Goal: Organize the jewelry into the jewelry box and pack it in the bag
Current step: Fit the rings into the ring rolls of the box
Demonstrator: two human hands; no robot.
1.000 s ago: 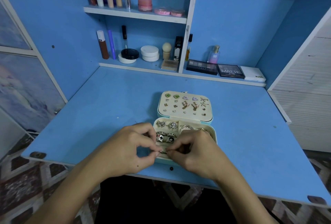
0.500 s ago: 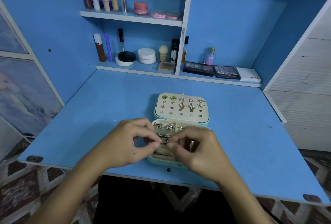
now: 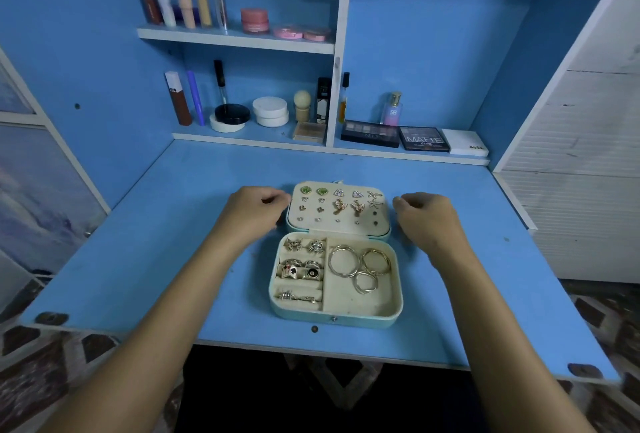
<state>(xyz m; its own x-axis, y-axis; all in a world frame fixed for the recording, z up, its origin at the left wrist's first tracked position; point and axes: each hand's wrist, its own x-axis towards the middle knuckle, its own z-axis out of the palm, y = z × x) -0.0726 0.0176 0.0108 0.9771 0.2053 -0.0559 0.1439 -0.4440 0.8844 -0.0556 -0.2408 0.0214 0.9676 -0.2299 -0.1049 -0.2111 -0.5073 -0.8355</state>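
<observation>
A mint-green jewelry box (image 3: 346, 320) lies open near the front edge of the blue table. Its lid (image 3: 329, 216) lies flat behind the base and carries several pairs of earrings (image 3: 347, 205). In the base, several rings (image 3: 300, 268) sit in the left slots and three gold hoops (image 3: 360, 264) lie in the right compartment. My left hand (image 3: 252, 212) is at the lid's left edge with its fingers curled, thumb tip touching the edge. My right hand (image 3: 429, 221), also curled, is just right of the lid, a small gap away. Neither hand holds anything. No bag is in view.
The blue table (image 3: 138, 259) runs back to a low shelf with cosmetics (image 3: 235, 115) and eyeshadow palettes (image 3: 398, 136). A higher shelf (image 3: 235, 39) holds tubes and pink jars. A white slatted panel (image 3: 581, 190) stands to the right.
Both hands have left the front of the box base, where they pinched something small together, and moved apart and back to either side of the lid. The base's contents now show.
</observation>
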